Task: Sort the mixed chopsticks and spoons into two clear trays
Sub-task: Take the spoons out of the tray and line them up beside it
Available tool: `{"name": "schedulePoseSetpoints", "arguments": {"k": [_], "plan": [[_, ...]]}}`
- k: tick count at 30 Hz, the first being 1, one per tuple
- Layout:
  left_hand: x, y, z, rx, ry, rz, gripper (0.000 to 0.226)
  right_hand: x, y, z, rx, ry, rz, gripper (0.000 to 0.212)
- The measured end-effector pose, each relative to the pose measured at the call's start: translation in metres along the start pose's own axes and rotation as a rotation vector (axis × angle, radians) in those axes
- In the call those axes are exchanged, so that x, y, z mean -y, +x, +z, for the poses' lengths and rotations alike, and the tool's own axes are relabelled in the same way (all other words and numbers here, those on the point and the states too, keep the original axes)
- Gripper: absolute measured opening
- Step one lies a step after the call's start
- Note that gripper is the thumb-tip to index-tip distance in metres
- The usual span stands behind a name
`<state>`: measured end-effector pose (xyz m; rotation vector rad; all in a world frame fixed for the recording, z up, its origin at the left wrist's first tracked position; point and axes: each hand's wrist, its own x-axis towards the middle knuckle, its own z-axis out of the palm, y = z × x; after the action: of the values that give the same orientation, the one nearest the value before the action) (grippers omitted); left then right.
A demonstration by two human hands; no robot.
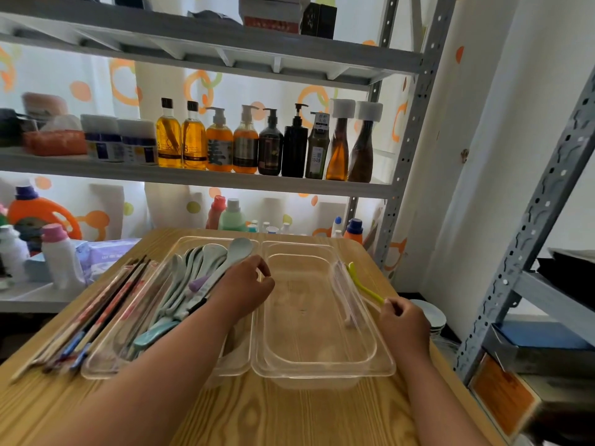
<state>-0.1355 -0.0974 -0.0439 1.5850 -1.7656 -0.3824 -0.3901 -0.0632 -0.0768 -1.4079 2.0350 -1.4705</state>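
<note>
Yellow-green spoon point(363, 286) at centre right: my right hand point(402, 320) pinches the very end of its handle between thumb and fingertips, while the rest lies along the outer rim of the right tray point(322, 371). My left hand point(244, 284), mid-frame, has its fingers curled over the handle of a pale spoon point(240, 247) whose bowl sticks up above the heap of spoons in the left tray point(167, 371). The chopsticks point(96, 313) lie in a bundle on the table point(289, 413) just outside that tray, lower left.

I judge the risk to be mostly on the right. A pinch that far out on a thin handle gives little control, so the spoon could pivot and slip off the rim toward the table's edge. If it drops into the right tray instead, spoons end up in both trays. My left forearm crosses the left tray's near corner, and pulling back carelessly could drag it into the chopsticks and roll them off.
</note>
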Motion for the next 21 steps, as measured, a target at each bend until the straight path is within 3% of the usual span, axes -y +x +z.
{"name": "schedulePoseSetpoints", "arguments": {"k": [12, 21], "plan": [[-0.0015, -0.0008, -0.0010, -0.008, 0.018, 0.020, 0.010, -0.0031, 0.0047, 0.0013, 0.251, -0.152, -0.024, 0.023], [-0.0012, -0.0012, -0.0006, -0.013, 0.014, 0.026, 0.009, -0.0020, 0.0070, 0.0003, 0.290, -0.127, -0.006, 0.022]]}}
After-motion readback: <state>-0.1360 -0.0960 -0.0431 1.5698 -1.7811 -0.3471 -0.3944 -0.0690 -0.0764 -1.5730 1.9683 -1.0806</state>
